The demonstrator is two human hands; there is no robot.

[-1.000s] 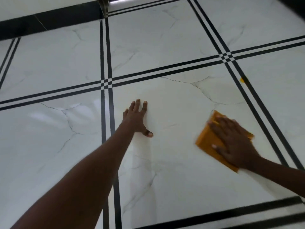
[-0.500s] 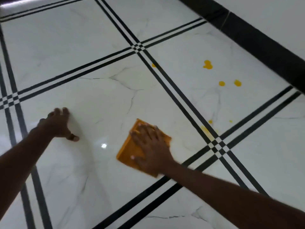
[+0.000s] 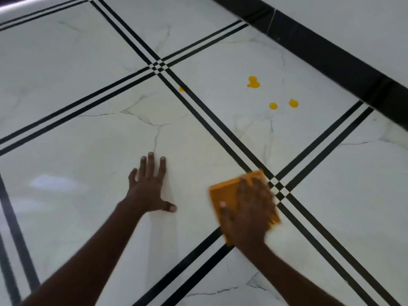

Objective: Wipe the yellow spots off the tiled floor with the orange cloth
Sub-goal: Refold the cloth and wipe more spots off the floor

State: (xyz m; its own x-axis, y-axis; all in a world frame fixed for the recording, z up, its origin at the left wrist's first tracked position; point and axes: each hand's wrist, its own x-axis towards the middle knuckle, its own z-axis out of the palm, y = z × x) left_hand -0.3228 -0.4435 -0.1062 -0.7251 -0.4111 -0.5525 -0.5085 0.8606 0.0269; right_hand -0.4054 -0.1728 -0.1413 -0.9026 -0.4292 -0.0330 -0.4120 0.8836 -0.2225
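The orange cloth is pressed flat under the straight-fingered right hand, yellow spots lying toward upper right; the left hand is spread.

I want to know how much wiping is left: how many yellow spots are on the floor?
4: a double blob, two small spots nearer on that tile, one on the black line. The orange cloth may hide more.

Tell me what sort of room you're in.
Likely an indoor room, seen at floor level near a wall: glossy marble-look tiles with black double stripes, and a dark skirting under a pale wall.
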